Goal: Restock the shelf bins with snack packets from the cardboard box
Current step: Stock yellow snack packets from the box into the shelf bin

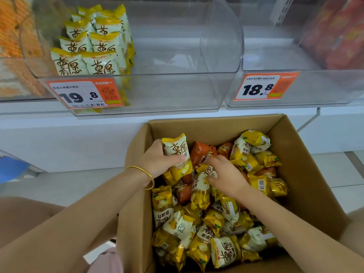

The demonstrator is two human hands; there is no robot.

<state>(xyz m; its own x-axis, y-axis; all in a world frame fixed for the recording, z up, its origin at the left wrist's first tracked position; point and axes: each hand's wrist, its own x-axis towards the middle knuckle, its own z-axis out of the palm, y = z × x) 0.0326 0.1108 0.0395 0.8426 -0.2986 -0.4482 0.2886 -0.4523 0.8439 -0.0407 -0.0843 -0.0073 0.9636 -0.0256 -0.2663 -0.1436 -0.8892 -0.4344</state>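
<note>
Shelf (59, 134), white, two clear bins on it. Middle bin (177, 91), price tag 19.8 (84, 94): only the left side filled, stacked yellow packets (92, 48) standing in rows, the rest of the bin bare. Right bin (325, 89), tag 18.8: mostly bare, some red packs (338, 36) at the back right. Cardboard box (307, 174) sits open below the shelf, loose packets (206, 233) lying many deep in it, mostly yellow, a few orange packets (201, 152) mixed in.

Judged progress: early. One partial stack is in place, most bin space is unfilled and the box is far from empty.

Left hand (157, 160), gold bangle (143, 174) on the wrist: fingers and thumb wrapped round the upright yellow packet (177, 152), lifted clear of the pile near the box's far-left corner, label facing the camera, below the middle bin.

Right hand (226, 174): down in the pile mid-box, fingers and thumb curled on a small yellow packet (210, 171) that lies on top, not lifted yet. The two hands are just beside each other, not touching.
</note>
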